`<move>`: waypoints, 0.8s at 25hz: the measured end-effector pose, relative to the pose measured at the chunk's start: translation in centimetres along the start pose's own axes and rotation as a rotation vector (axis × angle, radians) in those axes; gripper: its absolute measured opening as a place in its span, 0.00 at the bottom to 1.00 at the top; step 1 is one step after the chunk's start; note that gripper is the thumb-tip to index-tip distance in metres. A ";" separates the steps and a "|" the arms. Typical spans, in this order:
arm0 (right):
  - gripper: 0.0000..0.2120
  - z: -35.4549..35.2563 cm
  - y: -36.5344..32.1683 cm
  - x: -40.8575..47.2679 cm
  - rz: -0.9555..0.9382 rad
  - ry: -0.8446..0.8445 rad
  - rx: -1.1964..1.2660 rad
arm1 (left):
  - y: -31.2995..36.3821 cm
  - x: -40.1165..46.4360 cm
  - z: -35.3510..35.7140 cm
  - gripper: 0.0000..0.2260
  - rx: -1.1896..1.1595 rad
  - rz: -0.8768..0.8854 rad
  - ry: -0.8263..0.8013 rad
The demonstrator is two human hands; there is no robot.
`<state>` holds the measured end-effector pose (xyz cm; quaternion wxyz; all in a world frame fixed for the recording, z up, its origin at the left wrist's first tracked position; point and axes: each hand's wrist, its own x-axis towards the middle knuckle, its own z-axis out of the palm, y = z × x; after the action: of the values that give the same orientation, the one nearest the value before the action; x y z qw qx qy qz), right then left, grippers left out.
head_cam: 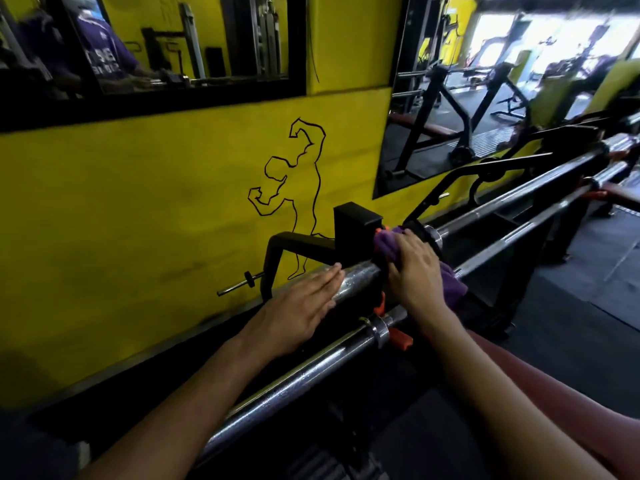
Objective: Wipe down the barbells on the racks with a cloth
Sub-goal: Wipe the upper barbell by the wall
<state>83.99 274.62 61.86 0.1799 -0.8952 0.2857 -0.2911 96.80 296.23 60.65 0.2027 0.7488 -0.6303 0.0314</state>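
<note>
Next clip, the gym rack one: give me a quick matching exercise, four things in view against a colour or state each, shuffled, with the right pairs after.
Things:
1. cloth
2. left hand
3. right hand
4. wall

States:
A. yellow, with a black outline drawing
B. purple, bunched on the barbell
C. flat, fingers straight, resting on the barbell's sleeve
D. pressing the cloth onto the barbell

Pairs: 1-B, 2-C, 3-D, 4-A

The cloth (pixel 388 245) lies on the rear barbell (pixel 356 277), behind the nearer barbell (pixel 294 382).
</note>
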 end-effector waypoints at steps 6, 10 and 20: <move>0.25 -1.1 2.6 -3.4 -0.169 -0.012 0.032 | -0.6 0.1 0.3 0.26 -0.050 0.016 0.015; 0.19 -1.8 1.3 0.4 0.050 0.034 0.014 | -0.8 0.2 0.3 0.26 -0.077 0.023 -0.004; 0.16 -2.1 3.1 -2.3 -0.060 0.042 0.093 | -1.4 -0.1 1.1 0.25 -0.084 0.061 0.057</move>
<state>79.94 273.33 60.99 0.2065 -0.8877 0.2487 -0.3278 97.91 296.07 59.24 0.2507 0.7187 -0.6477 0.0323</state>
